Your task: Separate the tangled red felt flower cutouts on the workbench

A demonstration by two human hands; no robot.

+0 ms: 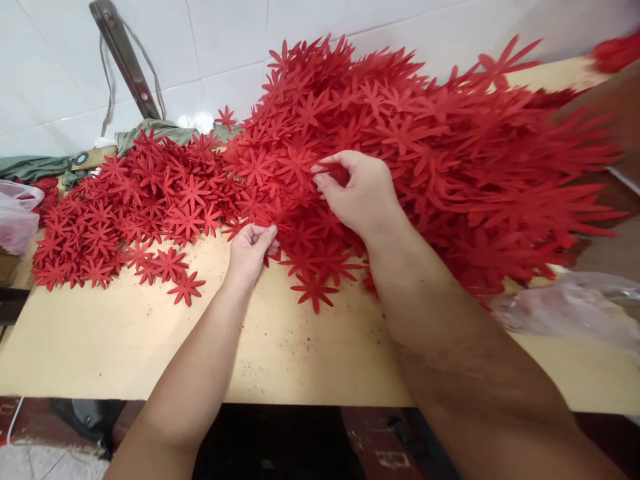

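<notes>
A tall pile of red flower-shaped cutouts [400, 133] covers the back and right of the table, and a lower heap of the same red cutouts [125, 200] spreads to the left. My left hand [254, 248] is closed in a pinch, thumb on top, on thin red cutouts at the pile's front edge. Higher up and to the right, my right hand [357, 190] has thumb and fingers closed around a red cutout against the pile; its outline merges with those behind. A single red cutout [186, 287] lies near the left hand, another [314, 292] in front of the pile.
The pale wooden table [125, 347] has small red scraps along its front. A clear plastic bag [570, 307] lies at right, a pinkish bag [17, 213] at far left. Green cloth [155, 133] and a dark metal bar [125, 57] stand by the white tiled wall.
</notes>
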